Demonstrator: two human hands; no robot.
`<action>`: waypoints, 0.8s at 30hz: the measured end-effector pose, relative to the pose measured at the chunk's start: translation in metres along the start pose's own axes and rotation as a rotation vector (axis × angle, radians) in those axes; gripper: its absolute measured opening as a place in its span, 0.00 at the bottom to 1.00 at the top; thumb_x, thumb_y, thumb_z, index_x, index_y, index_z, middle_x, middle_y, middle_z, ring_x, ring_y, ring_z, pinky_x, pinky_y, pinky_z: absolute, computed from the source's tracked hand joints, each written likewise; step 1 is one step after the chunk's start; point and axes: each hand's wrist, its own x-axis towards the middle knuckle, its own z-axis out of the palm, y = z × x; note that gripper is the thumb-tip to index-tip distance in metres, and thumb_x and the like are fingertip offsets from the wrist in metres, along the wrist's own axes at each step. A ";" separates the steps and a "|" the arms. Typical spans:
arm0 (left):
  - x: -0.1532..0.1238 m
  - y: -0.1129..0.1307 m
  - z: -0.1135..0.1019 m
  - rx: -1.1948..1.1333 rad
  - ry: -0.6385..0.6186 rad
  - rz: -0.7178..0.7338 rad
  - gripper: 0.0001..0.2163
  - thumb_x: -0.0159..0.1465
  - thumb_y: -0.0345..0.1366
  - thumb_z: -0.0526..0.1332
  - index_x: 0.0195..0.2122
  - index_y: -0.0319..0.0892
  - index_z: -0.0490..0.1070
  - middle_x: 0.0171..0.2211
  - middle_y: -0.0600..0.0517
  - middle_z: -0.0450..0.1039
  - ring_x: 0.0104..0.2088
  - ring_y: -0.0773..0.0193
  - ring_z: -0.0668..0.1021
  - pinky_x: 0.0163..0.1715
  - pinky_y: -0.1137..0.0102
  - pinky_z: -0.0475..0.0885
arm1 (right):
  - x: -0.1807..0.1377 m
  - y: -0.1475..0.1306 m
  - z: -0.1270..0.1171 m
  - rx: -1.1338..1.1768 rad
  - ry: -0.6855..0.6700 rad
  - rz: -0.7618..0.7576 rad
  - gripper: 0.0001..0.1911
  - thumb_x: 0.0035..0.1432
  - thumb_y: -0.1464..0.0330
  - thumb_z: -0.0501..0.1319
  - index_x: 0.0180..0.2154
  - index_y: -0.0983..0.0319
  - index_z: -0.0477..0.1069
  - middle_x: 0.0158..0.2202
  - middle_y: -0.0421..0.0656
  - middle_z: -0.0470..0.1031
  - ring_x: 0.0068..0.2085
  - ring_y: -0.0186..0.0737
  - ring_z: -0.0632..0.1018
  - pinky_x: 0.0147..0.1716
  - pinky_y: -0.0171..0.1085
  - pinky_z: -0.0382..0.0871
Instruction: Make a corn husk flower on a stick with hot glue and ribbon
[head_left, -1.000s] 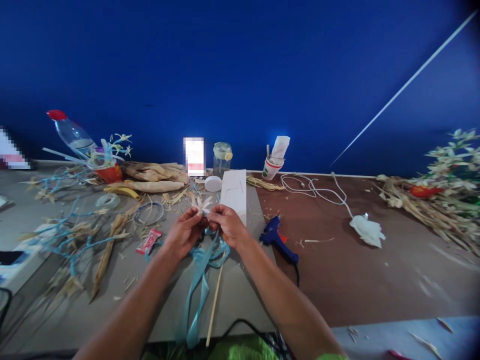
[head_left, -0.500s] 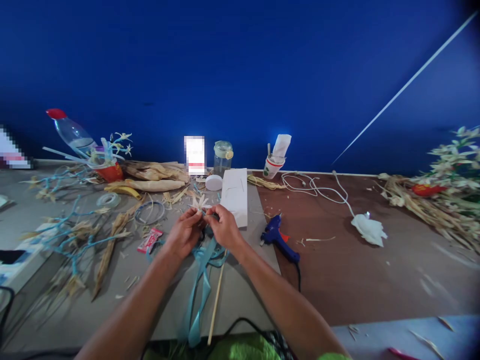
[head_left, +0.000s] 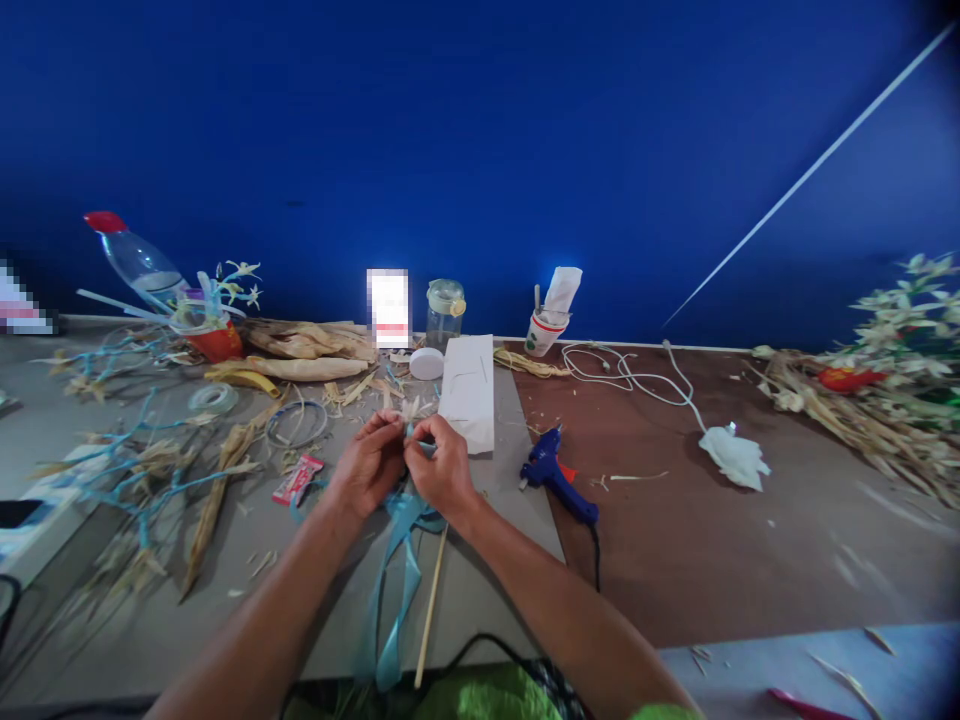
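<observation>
Ribbon [head_left: 396, 580], light blue: its upper end is pinched between the closed fingers of the left hand [head_left: 367, 468] and right hand [head_left: 444, 468], just above the bench [head_left: 480, 600]. Its tails run lengthwise toward the person, alongside the stick [head_left: 430, 615]. Since the earlier frame, the hands have drawn closer together and now cover most of the husk flower.

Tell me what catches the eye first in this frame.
The left hand and right hand meet at mid-table, fingers pinching a light blue ribbon that trails toward the camera beside a wooden stick. A blue glue gun lies right of them; a deep blue wall fills the upper half.
</observation>
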 end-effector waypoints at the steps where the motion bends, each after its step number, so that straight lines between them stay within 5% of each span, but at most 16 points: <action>1: 0.000 0.001 0.000 0.005 -0.001 0.007 0.08 0.49 0.23 0.63 0.29 0.40 0.67 0.21 0.57 0.70 0.23 0.70 0.75 0.25 0.77 0.70 | 0.000 -0.001 0.000 0.022 -0.014 0.013 0.03 0.50 0.69 0.55 0.25 0.59 0.61 0.24 0.37 0.65 0.28 0.34 0.67 0.30 0.33 0.62; 17: 0.000 0.002 0.002 0.026 0.100 -0.082 0.06 0.51 0.20 0.61 0.28 0.36 0.69 0.21 0.54 0.72 0.21 0.70 0.75 0.23 0.78 0.70 | 0.003 0.001 0.000 0.073 -0.037 0.040 0.03 0.49 0.70 0.55 0.25 0.60 0.61 0.25 0.38 0.66 0.29 0.35 0.68 0.33 0.33 0.63; 24: 0.004 0.005 -0.004 -0.016 0.013 -0.048 0.05 0.51 0.22 0.62 0.23 0.37 0.68 0.21 0.53 0.72 0.23 0.68 0.76 0.27 0.75 0.72 | 0.007 0.004 -0.004 0.195 -0.033 0.090 0.05 0.50 0.65 0.58 0.27 0.60 0.63 0.27 0.38 0.67 0.29 0.34 0.68 0.31 0.34 0.63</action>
